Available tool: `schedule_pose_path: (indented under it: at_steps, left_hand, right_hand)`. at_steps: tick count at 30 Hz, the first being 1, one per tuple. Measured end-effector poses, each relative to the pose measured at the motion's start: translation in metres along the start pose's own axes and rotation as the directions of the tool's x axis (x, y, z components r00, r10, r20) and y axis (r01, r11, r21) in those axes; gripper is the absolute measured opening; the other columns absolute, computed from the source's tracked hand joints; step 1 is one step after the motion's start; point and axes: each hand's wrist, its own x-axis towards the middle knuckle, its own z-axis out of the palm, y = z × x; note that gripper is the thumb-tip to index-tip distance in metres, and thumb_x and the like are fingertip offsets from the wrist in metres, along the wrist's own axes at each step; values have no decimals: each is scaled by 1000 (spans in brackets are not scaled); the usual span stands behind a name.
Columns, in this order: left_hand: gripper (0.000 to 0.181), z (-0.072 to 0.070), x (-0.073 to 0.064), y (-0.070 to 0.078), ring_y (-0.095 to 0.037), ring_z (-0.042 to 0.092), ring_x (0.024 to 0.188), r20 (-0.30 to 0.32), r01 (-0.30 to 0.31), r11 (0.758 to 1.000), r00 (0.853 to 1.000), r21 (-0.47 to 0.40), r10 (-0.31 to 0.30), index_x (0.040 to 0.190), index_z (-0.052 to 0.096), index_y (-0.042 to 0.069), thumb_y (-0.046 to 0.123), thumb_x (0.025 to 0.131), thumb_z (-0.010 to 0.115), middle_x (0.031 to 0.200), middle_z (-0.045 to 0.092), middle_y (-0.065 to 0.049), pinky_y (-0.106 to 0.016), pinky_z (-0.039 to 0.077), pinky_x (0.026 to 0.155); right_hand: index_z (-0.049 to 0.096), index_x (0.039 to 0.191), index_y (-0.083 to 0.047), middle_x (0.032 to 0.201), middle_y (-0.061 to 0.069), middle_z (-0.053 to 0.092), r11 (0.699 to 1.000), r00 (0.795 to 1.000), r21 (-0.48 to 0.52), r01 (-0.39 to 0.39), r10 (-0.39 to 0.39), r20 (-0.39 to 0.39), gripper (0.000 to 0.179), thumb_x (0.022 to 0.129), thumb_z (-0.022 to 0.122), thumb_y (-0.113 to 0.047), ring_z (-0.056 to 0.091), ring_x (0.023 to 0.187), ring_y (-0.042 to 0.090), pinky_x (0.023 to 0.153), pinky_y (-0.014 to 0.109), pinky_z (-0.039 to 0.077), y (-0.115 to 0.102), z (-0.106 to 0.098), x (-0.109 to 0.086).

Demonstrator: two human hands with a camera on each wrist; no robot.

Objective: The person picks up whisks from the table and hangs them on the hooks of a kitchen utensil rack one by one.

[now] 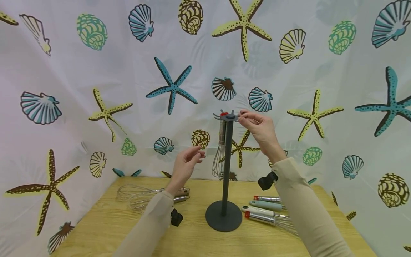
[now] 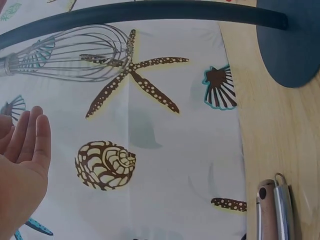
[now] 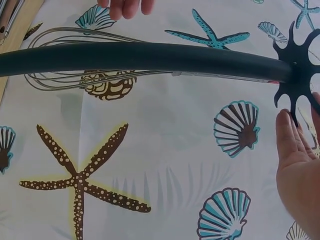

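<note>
A dark grey utensil stand [image 1: 227, 160] stands upright on the table, with a ring of hooks [image 3: 295, 65] at its top. From the left side of the ring hangs a metal whisk [image 1: 222, 132] with a red handle end, its wires pointing down. My right hand [image 1: 260, 130] is raised at the ring's right side, thumb and fingers pinching one hook. My left hand [image 1: 187, 165] hovers left of the hanging whisk, apart from it, with loosely bent fingers and nothing in them. In the left wrist view, the whisk's wires pass just above that hand's fingertips.
Several whisks lie right of the base, including one with a pale green handle [image 1: 264, 204] and one with a red-tipped metal handle [image 1: 260, 217]. More whisks [image 1: 141, 194] lie on the left of the wooden table [image 1: 199, 242]. A shell-patterned curtain [image 1: 199, 46] hangs behind.
</note>
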Motion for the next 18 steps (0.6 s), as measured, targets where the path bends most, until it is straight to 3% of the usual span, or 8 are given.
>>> schedule_pose_path:
  at_steps: [5,9,18]
  left_hand:
    - [33,-8,-5,-6,-30,67,108,-6,40,999,999,-15,-41,134,59,11,13,102,54,119,66,-21,-39,54,94]
    - [32,-13,-6,-6,-30,68,106,-13,64,998,998,-20,-65,132,60,11,14,101,54,116,68,-21,-35,55,91]
    - [30,-19,-7,-9,-33,67,105,5,85,995,996,-43,-85,130,61,4,11,102,53,116,67,-25,-34,56,90]
  right_hand:
    - [69,88,-15,138,10,56,996,999,84,-18,15,37,5,92,69,-12,56,127,24,107,36,44,1,0,1]
    - [66,86,-14,142,18,50,989,998,140,-40,32,62,8,92,68,-10,55,126,24,105,32,46,3,0,2]
    - [67,84,-18,129,5,60,995,999,86,-43,41,19,10,91,70,-12,59,117,18,111,42,39,2,1,2]
